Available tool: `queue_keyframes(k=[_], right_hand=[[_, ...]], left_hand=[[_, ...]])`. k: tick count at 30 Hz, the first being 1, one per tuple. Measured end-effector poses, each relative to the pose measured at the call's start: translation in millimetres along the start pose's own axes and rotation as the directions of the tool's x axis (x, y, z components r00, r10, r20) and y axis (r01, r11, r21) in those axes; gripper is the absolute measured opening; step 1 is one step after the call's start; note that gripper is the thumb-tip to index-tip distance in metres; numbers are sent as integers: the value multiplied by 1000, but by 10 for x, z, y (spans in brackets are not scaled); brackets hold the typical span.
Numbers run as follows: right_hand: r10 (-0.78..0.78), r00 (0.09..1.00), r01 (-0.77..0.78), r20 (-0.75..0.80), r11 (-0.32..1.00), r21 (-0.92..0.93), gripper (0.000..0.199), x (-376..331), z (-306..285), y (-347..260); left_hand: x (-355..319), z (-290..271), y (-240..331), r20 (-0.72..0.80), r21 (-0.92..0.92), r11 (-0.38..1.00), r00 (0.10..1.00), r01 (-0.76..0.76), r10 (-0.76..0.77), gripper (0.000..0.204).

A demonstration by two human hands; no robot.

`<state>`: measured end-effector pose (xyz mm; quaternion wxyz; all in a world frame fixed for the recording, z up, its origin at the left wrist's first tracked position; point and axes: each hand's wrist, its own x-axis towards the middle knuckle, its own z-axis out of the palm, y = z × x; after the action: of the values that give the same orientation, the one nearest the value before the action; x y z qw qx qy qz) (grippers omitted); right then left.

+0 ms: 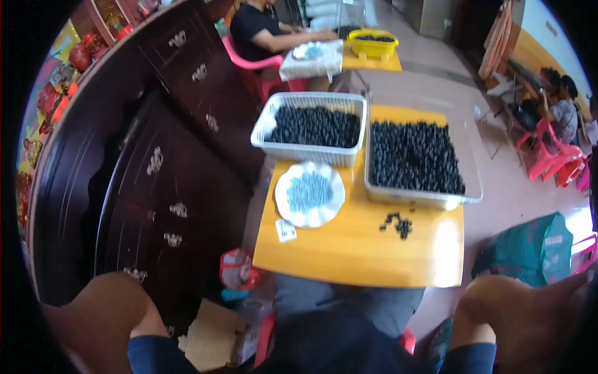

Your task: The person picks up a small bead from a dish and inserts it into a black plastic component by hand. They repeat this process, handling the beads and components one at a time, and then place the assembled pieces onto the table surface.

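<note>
Viewing the left arm [115, 305] and right arm [498, 305] bent at the lower corners. Not seeing left hand or right hand; being unable to tell the opening or hold of either. Finding on the yellow table [342, 255] a white basket [305, 153] of black pieces [316, 128], beside a clear tray [430, 198] densely covered with more of them. Noting a scalloped white plate [337, 192] of pale blue sticks [309, 192] before the basket, a small card [286, 230] at its near left edge. Recording loose black pieces [403, 229] scattered before the tray.
</note>
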<state>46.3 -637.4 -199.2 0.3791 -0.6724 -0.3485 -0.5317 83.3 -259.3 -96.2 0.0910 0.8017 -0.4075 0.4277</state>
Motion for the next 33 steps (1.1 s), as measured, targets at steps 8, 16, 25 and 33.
queue_keyframes(k=[8, 16, 25, 33], right_hand=[[-495, 867, 490, -56, 867, -85, 35, 1169, -124, 59], [-551, 835, 551, 5, 835, -1, 36, 1205, -184, 64], [-211, 964, 164, 161, 951, 261, 37, 661, 152, 138], [-152, 947, 36, 282, 926, 376, 38, 636, 150, -153]], left_hand=[[620, -299, -449, -436, 186, 954, 850, -237, 296, 71], [515, -169, -484, -501, 174, 940, 796, -293, 341, 57], [-165, 197, -619, -266, -119, 981, 957, -155, 119, 41], [-481, 135, -473, -240, -229, 966, 969, -115, 59, 30]])
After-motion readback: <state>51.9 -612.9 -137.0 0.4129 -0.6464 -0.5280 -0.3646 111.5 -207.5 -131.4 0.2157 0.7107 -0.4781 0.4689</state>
